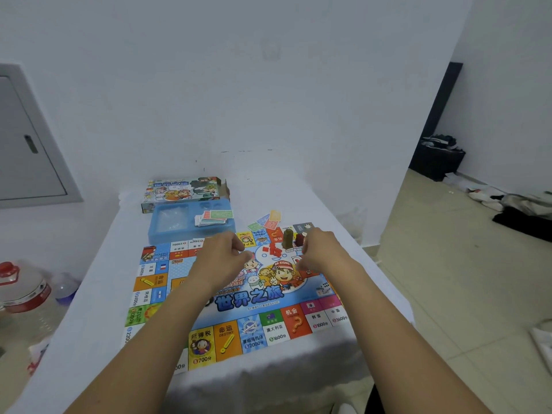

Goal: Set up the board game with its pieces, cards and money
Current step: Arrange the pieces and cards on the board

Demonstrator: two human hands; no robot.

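1. Your left hand [226, 254] hovers over the middle of the colourful printed paper game board [257, 321], fingers curled inward with the tips drawn together. Whether they pinch a small piece, I cannot tell.
2. Your right hand [318, 249] hangs over the board's far right part, fingers bent down. Their tips are hidden from this angle, so its grip cannot be told either.
3. The small red plastic blocks [273, 251] lie scattered on the board between your two hands, just beyond the left fingertips.
4. The tall olive-brown tower piece [287, 238] and the dark red piece [299, 239] stand upright just left of your right fingers, so that hand looks nearer to them.
5. Farther off, the loose coloured cards [266, 220] lie past the board's far edge, and the light blue plastic tray [167, 225] holds a card stack in front of the printed cardboard box [182, 189].
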